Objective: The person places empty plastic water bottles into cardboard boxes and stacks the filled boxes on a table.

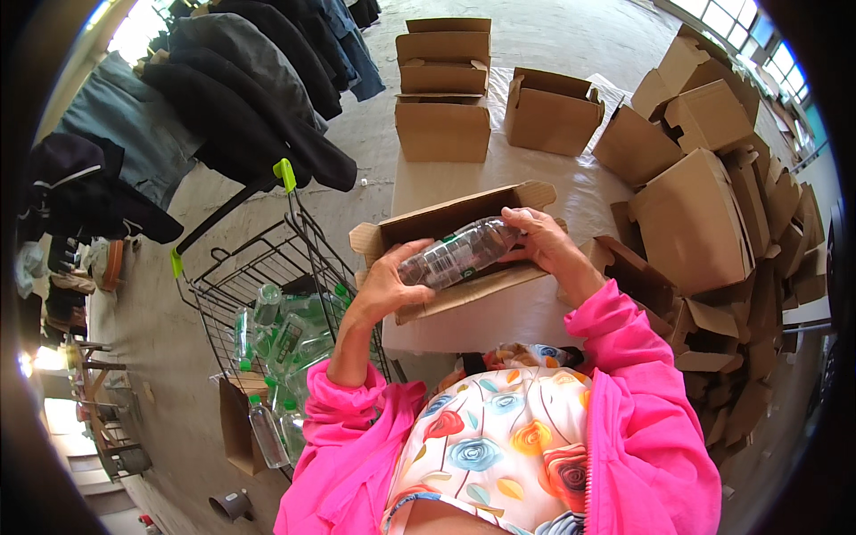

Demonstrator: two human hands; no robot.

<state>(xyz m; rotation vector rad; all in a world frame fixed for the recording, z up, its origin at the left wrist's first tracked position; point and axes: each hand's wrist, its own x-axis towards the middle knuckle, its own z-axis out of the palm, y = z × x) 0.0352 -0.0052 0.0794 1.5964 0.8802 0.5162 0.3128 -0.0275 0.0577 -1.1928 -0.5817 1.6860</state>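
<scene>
A clear plastic bottle [459, 253] with a label lies sideways between my two hands, over an open cardboard box [428, 214]. My left hand [390, 278] grips one end of the bottle, thumb along its near side. At the other end, the fingers of my right hand [546, 247] are closed around it. The box stands on a table [446, 337] with a pale sheet over it, its flaps spread outward. Part of its inside is hidden behind the bottle and my hands.
To the left, a black wire cart [234, 294] with green corners holds several clear bottles [299, 323] with green caps. More open boxes [443, 132] stand at the table's far side. A tall heap of cardboard boxes [691, 218] rises on the right. Dark clothes [241, 98] hang at the upper left.
</scene>
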